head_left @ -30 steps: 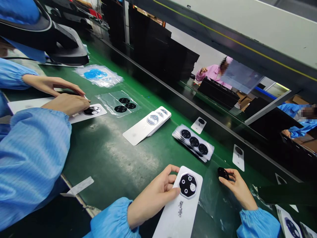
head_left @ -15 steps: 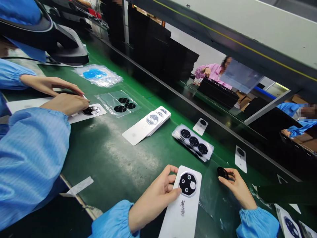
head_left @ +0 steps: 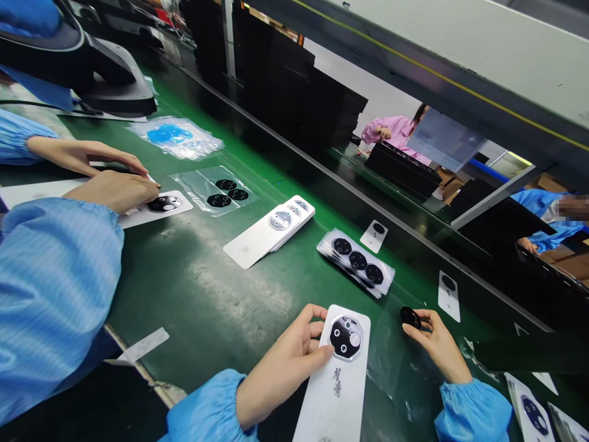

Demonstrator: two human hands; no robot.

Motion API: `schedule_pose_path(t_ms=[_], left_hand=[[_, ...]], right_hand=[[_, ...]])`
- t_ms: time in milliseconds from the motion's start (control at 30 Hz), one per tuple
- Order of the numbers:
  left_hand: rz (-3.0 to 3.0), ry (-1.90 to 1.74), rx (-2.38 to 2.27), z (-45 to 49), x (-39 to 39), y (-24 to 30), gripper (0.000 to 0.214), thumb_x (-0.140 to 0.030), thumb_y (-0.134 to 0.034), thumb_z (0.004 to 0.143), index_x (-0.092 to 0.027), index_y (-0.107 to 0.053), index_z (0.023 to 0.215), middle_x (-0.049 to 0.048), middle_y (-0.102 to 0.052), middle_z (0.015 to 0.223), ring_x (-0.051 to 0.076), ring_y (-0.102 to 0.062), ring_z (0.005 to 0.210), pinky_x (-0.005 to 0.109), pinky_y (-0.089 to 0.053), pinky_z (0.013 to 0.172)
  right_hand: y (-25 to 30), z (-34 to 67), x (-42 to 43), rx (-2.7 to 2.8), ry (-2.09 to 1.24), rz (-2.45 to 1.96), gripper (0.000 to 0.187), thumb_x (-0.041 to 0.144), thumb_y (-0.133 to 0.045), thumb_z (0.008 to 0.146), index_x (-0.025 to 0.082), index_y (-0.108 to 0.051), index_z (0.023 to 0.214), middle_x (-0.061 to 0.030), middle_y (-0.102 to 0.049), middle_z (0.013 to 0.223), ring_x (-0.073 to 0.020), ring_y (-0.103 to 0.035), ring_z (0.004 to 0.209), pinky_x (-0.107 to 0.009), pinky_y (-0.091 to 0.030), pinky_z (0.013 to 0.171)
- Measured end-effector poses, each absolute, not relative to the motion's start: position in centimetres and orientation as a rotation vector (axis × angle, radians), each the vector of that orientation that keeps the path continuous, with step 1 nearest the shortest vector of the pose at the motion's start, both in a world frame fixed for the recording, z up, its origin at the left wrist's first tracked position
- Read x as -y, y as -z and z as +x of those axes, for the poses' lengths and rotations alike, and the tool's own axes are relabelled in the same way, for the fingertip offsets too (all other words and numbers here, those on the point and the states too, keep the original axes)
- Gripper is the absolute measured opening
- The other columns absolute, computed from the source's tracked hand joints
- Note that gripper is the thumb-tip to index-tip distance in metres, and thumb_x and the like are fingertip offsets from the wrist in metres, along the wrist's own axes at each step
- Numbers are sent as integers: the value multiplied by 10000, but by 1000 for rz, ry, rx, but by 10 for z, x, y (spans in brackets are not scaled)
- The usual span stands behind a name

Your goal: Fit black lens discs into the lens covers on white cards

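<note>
My left hand (head_left: 288,362) grips the upper left side of a white phone-shaped panel (head_left: 334,393), its thumb beside the shiny black octagonal camera piece (head_left: 345,337). Dark lettering runs below that piece; the panel's lower end is cut off by the frame. To the right, my right hand (head_left: 439,344) pinches a small black octagonal camera cover (head_left: 410,317) between thumb and fingers, apart from the panel. Beyond both hands lies a stack of clear-bagged black camera covers (head_left: 356,263). A stack of white phone panels (head_left: 271,230) rests farther left.
At left, a co-worker's hands (head_left: 108,190) work over another white panel (head_left: 175,204). Near them lie a clear bag with black covers (head_left: 211,191) and a bag of blue pieces (head_left: 177,136). Small white cards (head_left: 373,237) line the ledge; more panels (head_left: 529,408) sit lower right.
The view has shifted slightly. My left hand still holds the panel and my right hand still holds the black camera cover; the reflection on the panel's camera piece looks different.
</note>
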State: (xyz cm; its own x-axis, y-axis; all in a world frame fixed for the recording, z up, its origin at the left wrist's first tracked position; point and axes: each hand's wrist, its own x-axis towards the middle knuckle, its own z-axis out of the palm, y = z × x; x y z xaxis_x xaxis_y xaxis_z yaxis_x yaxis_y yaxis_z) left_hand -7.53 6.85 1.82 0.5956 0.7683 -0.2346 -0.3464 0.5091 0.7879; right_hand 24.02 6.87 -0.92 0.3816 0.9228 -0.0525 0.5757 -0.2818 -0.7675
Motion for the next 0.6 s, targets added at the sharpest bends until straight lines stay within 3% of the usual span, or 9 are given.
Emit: schedule_pose_path(t_ms=[133, 233, 400, 600], left_hand=[[758, -734, -626, -75, -69, -20, 394, -352, -678, 752, -213, -386, 978, 57, -631, 1013, 147, -644, 674, 266, -500, 578], [761, -729, -635, -75, -68, -21, 488, -357, -672, 759, -230, -369, 1119, 79, -618, 1067, 178, -663, 726, 304, -520, 627], [781, -698, -647, -72, -64, -21, 554, -388, -642, 779, -253, -338, 1221, 88, -614, 1108, 223, -671, 808, 331, -517, 675], [872, -626, -692, -67, -59, -19, 402, -412, -524, 862, -236, -353, 1181, 57, -659, 1012, 198, -649, 804, 290, -471, 675]], right_hand=[[7, 239, -70, 1306, -660, -1992, 486, 537, -686, 612, 208, -526, 930, -74, -640, 951, -235, -647, 844, -338, -534, 713], [-4, 236, -69, 1351, -664, -2025, 491, 530, -686, 619, 209, -522, 953, -80, -632, 986, -245, -642, 847, -364, -529, 727], [-40, 211, -53, 1739, -307, -2002, 408, 461, -575, 784, 274, -454, 1126, -78, -509, 1207, -261, -569, 1001, -404, -501, 824], [-64, 167, -22, 1919, -164, -1861, 335, 395, -542, 827, 295, -441, 1130, -63, -481, 1057, -201, -563, 766, -367, -526, 680]])
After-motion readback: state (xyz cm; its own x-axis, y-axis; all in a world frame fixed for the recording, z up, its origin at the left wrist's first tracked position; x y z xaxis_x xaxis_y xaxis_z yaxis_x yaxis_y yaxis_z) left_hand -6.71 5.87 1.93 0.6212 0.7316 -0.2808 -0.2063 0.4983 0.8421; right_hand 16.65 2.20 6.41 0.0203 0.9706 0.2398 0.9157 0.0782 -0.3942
